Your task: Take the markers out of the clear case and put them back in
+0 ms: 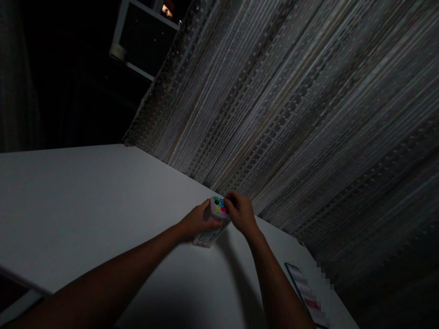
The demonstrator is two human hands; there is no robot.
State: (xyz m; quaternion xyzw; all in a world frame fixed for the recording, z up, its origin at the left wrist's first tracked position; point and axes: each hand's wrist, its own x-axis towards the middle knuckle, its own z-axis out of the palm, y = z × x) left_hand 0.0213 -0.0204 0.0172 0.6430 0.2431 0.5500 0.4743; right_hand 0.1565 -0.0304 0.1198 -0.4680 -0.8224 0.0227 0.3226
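Observation:
A small white box (210, 234) with several coloured dots on its top end lies on a white table (85, 192). My left hand (198, 221) is wrapped round the box's side, holding it. My right hand (240, 212) is closed in a pinch at the top end of the box, fingertips on the coloured dots. What the fingertips grip there is too small and dark to make out. Both forearms reach in from the bottom of the view.
The room is dim. A woven, striped mat or blind (308, 114) runs along the table's far edge. A phone or flat card (303, 290) lies on the table near my right forearm. A dark window frame (144, 41) shows at top left.

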